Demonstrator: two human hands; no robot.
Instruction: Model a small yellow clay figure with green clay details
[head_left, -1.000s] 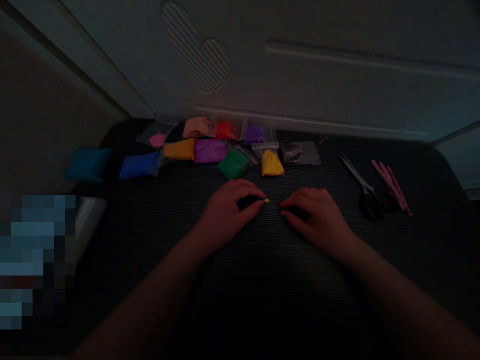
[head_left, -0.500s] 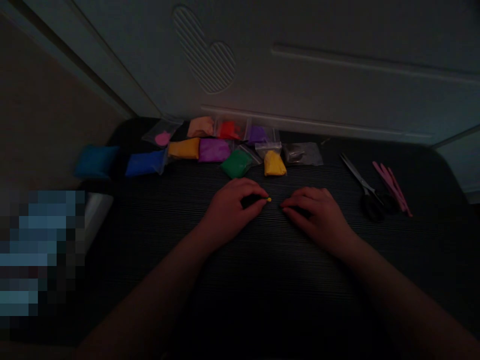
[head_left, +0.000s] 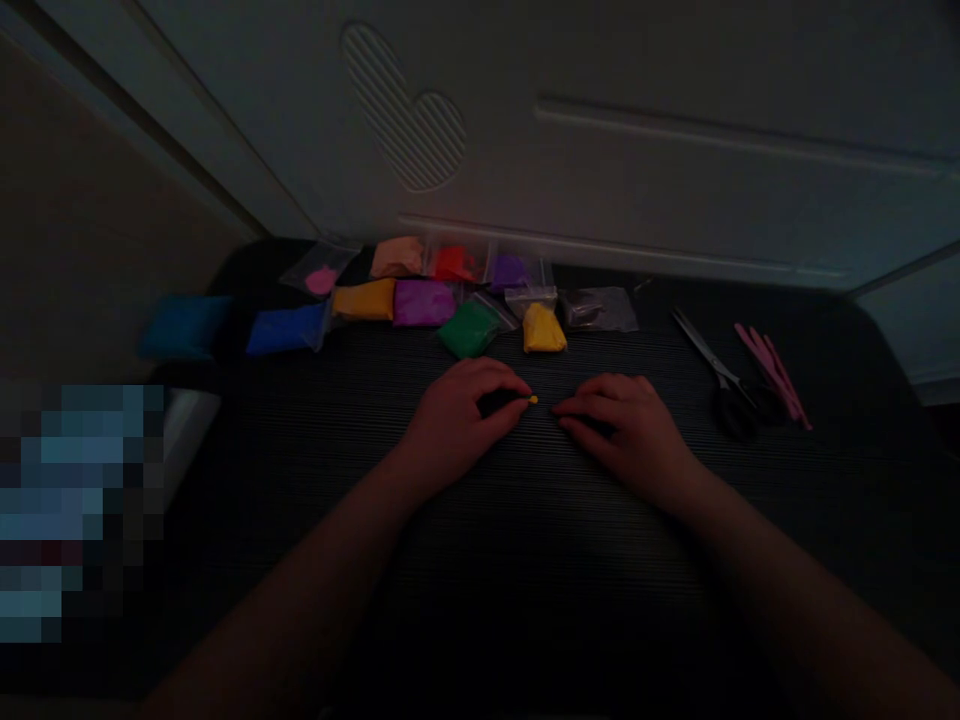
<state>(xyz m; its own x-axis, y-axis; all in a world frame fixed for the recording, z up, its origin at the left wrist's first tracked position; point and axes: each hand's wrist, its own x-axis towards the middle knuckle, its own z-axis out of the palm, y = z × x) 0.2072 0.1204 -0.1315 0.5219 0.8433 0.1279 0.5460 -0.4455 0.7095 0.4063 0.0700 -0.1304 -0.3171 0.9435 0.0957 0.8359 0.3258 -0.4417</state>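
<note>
Between the thumb and forefinger of my left hand point(head_left: 463, 415) is a small yellow piece of modelling clay point(head_left: 533, 400), its end poking out past the fingertips. Just to the right, apart from it, my right hand point(head_left: 626, 428) has its thumb and fingers drawn together in a pinch. Whether anything lies in that pinch is too dark and small to see. Both hands rest low over the dark ridged table point(head_left: 480, 540). Behind them lies a bag of yellow clay point(head_left: 544, 328), with a bag of green clay point(head_left: 469, 329) beside it.
More bags hold blue point(head_left: 286, 329), orange point(head_left: 364, 300), purple point(head_left: 424, 303) and red clay point(head_left: 451, 263) along the back. Scissors point(head_left: 721, 372) and pink modelling tools point(head_left: 772, 370) lie at the right. A pale panel point(head_left: 637, 200) rises behind the table.
The view has shifted slightly, so everything sits a little further left. Both hands keep nearly the same pose, and the yellow clay stays in my left fingertips.
</note>
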